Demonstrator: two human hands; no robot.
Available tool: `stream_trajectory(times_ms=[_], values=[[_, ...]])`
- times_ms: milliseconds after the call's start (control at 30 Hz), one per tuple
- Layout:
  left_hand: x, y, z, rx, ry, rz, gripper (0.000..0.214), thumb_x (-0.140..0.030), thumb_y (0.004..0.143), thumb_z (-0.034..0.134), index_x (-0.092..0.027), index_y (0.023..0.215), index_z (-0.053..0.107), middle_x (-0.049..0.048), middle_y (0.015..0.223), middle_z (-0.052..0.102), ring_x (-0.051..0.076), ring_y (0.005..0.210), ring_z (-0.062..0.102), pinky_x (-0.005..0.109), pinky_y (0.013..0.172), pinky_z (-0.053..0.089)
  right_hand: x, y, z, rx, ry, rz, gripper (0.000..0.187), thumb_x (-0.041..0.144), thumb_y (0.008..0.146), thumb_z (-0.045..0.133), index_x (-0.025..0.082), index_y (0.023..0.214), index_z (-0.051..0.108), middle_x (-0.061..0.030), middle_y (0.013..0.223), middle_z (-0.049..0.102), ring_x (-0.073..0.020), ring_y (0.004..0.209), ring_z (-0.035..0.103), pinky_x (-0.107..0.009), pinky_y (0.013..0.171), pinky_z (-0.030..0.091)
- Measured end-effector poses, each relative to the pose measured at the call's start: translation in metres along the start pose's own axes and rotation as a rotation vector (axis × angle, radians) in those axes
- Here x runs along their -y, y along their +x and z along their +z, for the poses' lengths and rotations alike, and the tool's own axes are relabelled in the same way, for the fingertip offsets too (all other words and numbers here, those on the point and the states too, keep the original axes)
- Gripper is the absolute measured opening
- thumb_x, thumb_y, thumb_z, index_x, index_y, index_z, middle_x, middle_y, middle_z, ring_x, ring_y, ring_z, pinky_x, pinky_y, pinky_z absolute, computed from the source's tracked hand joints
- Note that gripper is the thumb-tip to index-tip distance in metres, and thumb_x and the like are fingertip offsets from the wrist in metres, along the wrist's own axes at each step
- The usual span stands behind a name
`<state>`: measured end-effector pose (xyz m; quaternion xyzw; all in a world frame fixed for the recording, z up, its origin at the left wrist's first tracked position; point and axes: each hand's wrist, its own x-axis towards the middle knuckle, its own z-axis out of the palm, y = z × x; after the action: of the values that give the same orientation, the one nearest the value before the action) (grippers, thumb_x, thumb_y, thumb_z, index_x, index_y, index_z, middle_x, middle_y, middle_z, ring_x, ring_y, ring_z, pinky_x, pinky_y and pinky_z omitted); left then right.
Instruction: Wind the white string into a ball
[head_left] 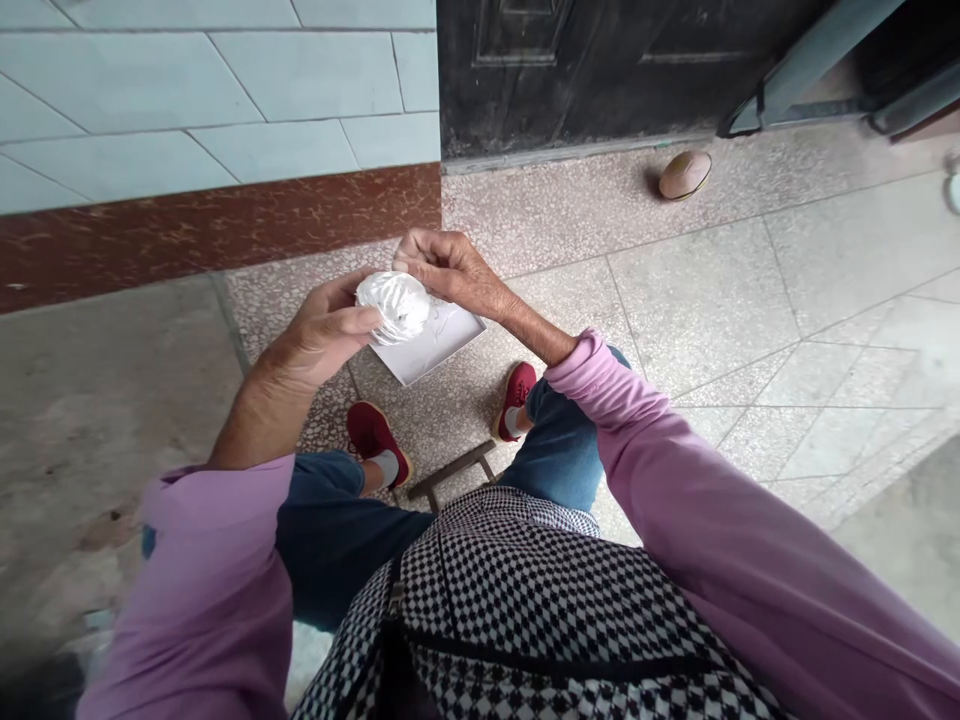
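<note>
My left hand (pixel 326 325) is closed around a shiny, round white bundle (pixel 395 305), its thumb on the near side and fingers behind. The bundle has bright ridges across it, like wound thread or crinkled film; I cannot tell which. My right hand (pixel 442 268) is at the bundle's upper right edge, thumb and forefinger pinched together. Whatever lies between those fingertips is too small to make out. Below both hands, a shallow white box or tray (pixel 435 355) rests on the floor, partly covered by the bundle. A few thin, pale strands show inside it.
My red shoes (pixel 373 440) are on the speckled floor, with a wooden stool bar (pixel 454 470) between my legs. A tiled wall (pixel 300 85) and a dark door (pixel 570 80) stand ahead. A rounded pinkish object (pixel 685 175) lies near the door.
</note>
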<state>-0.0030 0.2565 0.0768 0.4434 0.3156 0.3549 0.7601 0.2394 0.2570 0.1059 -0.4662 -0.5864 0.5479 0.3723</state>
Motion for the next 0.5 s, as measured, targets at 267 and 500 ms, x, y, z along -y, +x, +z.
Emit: stream_trajectory(times_ms=[267,500], values=[[-0.012,0.006,0.013,-0.298,-0.117,0.198,0.059,-0.047,0.065,0.108,-0.024,0.111,0.080,0.0135,0.115,0.084,0.035,0.115,0.081,0.047,0.102,0.077,-0.007,-0.001,0.014,-0.009,-0.151,-0.045,0.063,0.062,0.120,0.095,0.032,0.082,0.054,-0.0012,0.078,0.056,-0.0295,0.091,0.056,-0.041,0.084,0.049],[-0.006,0.019,-0.001,-0.351,-0.010,0.268,0.069,-0.055,0.065,0.114,-0.027,0.108,0.068,0.0087,0.113,0.079,0.032,0.120,0.078,0.044,0.102,0.073,0.000,-0.012,0.021,0.025,-0.246,-0.003,0.047,0.032,0.118,0.091,0.030,0.086,0.056,-0.0022,0.084,0.061,-0.0309,0.097,0.063,-0.039,0.087,0.049]])
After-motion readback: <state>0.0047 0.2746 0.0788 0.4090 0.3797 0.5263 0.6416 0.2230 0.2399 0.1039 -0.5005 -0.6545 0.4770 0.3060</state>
